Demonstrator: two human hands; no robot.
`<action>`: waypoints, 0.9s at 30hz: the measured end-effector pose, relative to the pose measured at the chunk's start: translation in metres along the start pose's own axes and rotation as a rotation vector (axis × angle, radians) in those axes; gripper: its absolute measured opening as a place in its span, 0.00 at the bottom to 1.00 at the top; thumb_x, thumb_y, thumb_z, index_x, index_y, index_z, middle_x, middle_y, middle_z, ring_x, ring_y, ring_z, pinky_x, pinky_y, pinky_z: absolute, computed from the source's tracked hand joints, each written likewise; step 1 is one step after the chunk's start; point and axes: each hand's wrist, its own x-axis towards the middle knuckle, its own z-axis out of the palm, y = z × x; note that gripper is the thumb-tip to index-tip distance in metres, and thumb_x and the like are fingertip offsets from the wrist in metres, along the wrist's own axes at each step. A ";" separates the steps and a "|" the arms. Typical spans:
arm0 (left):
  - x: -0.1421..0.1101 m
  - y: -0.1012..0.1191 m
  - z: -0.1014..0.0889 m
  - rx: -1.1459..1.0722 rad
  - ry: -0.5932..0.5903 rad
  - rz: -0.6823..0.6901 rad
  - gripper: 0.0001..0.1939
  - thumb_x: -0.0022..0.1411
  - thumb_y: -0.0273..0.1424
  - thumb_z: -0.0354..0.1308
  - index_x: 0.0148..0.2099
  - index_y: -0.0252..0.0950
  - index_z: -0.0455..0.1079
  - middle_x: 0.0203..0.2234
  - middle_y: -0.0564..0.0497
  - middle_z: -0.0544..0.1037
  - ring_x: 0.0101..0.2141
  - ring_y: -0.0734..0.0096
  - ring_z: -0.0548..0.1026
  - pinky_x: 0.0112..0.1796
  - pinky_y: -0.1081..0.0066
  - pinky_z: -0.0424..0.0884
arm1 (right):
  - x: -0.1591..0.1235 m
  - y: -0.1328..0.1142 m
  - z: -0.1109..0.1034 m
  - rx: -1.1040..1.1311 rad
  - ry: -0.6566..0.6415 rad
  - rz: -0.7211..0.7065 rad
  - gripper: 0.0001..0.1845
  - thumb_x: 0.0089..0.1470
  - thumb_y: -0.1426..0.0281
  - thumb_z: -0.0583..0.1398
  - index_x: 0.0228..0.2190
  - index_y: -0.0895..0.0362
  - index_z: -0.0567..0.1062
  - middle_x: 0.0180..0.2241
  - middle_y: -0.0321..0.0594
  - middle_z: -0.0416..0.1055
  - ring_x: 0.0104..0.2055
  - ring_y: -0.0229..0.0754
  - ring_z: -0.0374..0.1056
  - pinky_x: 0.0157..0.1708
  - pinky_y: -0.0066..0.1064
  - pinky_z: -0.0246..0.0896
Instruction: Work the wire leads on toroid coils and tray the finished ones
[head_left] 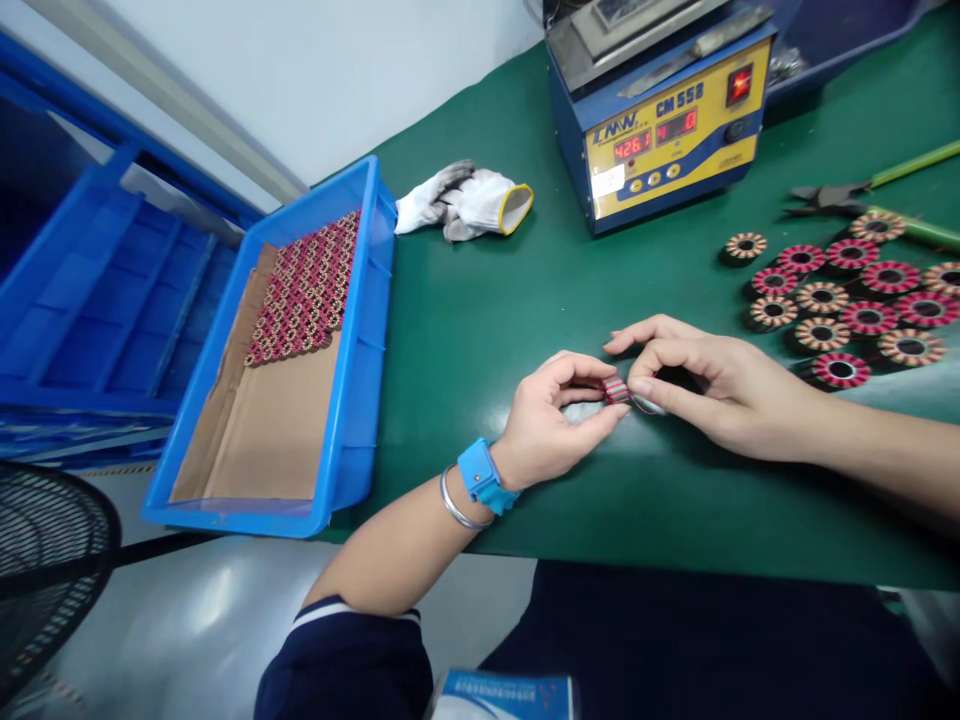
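Observation:
My left hand (562, 415), with a blue strap and a silver bangle at its wrist, grips a small wire-wound coil core (615, 389) between thumb and fingers. Red and pale windings show on the core's side. Close by on the right, my right hand (690, 385) pinches a thin dark red wire (641, 404) that runs from the core. Its thumb and index finger are pressed together, the other fingers loosely bent. Both hands are just above the green table. Part of the core is hidden by the left fingers.
Several wound cores (840, 370) stand at the right, beside green-handled cutters (832, 198). A blue and yellow heating unit (675, 140) with lit digits stands behind. White gloves (480, 203) lie near a blue bin (352, 400) holding rows of cores on cardboard. A fan (52, 570) is lower left.

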 end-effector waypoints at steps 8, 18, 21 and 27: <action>0.002 -0.003 -0.007 -0.102 -0.002 -0.011 0.18 0.55 0.34 0.74 0.44 0.33 0.73 0.36 0.48 0.79 0.38 0.72 0.79 0.44 0.72 0.79 | -0.003 -0.005 -0.008 -0.283 0.146 -0.211 0.05 0.62 0.68 0.62 0.40 0.54 0.75 0.51 0.48 0.76 0.52 0.52 0.75 0.50 0.42 0.70; 0.001 0.003 -0.007 -0.206 -0.028 -0.179 0.26 0.48 0.37 0.78 0.44 0.34 0.71 0.33 0.50 0.79 0.31 0.76 0.78 0.35 0.76 0.76 | -0.012 -0.005 -0.002 -0.682 0.124 -0.487 0.06 0.66 0.76 0.59 0.44 0.61 0.75 0.36 0.43 0.80 0.32 0.40 0.77 0.31 0.30 0.71; 0.001 0.005 -0.006 -0.200 -0.032 -0.174 0.26 0.49 0.37 0.78 0.44 0.34 0.71 0.34 0.50 0.78 0.33 0.76 0.78 0.36 0.76 0.77 | -0.012 -0.005 0.000 -0.628 0.128 -0.446 0.07 0.67 0.75 0.58 0.43 0.61 0.76 0.36 0.43 0.79 0.32 0.39 0.76 0.30 0.29 0.70; 0.002 0.004 -0.004 -0.132 -0.023 -0.123 0.22 0.54 0.40 0.74 0.41 0.34 0.70 0.37 0.48 0.77 0.35 0.75 0.76 0.37 0.75 0.75 | -0.011 -0.007 0.003 -0.583 0.132 -0.394 0.08 0.68 0.75 0.57 0.40 0.61 0.78 0.35 0.43 0.76 0.31 0.38 0.74 0.31 0.28 0.68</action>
